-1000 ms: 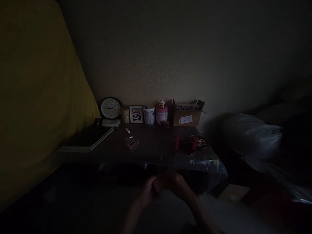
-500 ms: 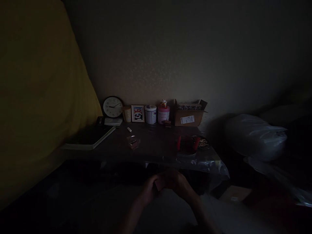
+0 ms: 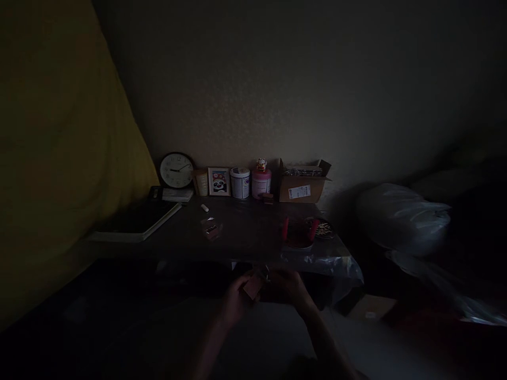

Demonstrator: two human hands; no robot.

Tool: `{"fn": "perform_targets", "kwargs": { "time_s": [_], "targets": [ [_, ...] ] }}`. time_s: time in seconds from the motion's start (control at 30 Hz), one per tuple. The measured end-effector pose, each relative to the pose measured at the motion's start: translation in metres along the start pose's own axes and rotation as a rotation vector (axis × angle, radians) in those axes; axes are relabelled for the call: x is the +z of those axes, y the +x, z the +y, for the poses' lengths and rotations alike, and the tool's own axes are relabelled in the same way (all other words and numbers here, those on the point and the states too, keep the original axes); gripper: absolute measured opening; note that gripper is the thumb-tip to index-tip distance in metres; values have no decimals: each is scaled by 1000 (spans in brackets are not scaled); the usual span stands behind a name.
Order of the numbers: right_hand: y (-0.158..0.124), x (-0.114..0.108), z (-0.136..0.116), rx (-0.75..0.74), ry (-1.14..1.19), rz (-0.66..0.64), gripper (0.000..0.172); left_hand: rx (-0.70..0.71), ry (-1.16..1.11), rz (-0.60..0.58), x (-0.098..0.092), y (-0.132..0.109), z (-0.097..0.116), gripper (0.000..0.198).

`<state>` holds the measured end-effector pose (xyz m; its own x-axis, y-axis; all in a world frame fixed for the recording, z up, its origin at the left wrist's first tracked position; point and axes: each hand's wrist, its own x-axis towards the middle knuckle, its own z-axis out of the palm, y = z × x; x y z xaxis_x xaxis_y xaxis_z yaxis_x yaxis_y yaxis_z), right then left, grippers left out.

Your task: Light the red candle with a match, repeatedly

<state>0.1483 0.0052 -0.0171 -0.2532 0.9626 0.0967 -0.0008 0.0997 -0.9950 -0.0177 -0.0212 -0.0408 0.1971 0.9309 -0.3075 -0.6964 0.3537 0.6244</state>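
In dim light my left hand (image 3: 234, 300) grips a small brownish-pink box (image 3: 253, 286) in front of the table's near edge. A shiny, clear, plastic-like piece (image 3: 263, 273) shows at the box's upper end. My right hand (image 3: 292, 287) is just right of it, fingers bent toward the box. Whatever the right fingertips hold is too dark to make out. Ahead on the table lies a similar small box in clear wrapping (image 3: 211, 230). Another small brown box (image 3: 268, 198) rests at the back by a pink-lidded tub (image 3: 261, 184).
Along the wall stand a round clock (image 3: 177, 170), a panda picture frame (image 3: 219, 182), a white tin (image 3: 240, 183) and an open carton (image 3: 301, 189). A red-sided holder (image 3: 299, 235) and a dish of thin sticks (image 3: 322, 229) sit at right. A large book-like slab (image 3: 137, 224) lies left.
My hands have moved apart, the right one away from the box. More of the box and its shiny upper end now shows. The view has shifted slightly.
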Motion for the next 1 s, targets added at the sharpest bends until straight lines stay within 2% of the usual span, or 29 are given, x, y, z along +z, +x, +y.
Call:
{"fn": "perform_targets", "kwargs": {
  "time_s": [0.1,0.2,0.27,0.37,0.43,0.53,0.7,1.0],
  "targets": [
    [-1,2,1,125,166,-24,35,38,-32,-36,1,-2,1,20],
    [-1,4,0,216,284,8,32,80,-23,-50,1,-3,1,18],
    [-1,5,-1,236,332,53,29,101,-10,-39,1,-5,2,23],
    [-1,6,-2,237,332,125,29,44,-67,-72,5,-7,6,35],
    [-1,5,-2,227,306,157,29,-10,-127,-101,8,-10,9,40],
    [0,4,-2,169,276,155,29,-16,-162,-123,10,-12,11,43],
    [0,4,-3,-39,145,138,28,41,-151,-152,4,-7,9,35],
    [-8,10,-9,-81,-47,149,32,52,-250,-210,5,-1,8,19]
  ]
}}
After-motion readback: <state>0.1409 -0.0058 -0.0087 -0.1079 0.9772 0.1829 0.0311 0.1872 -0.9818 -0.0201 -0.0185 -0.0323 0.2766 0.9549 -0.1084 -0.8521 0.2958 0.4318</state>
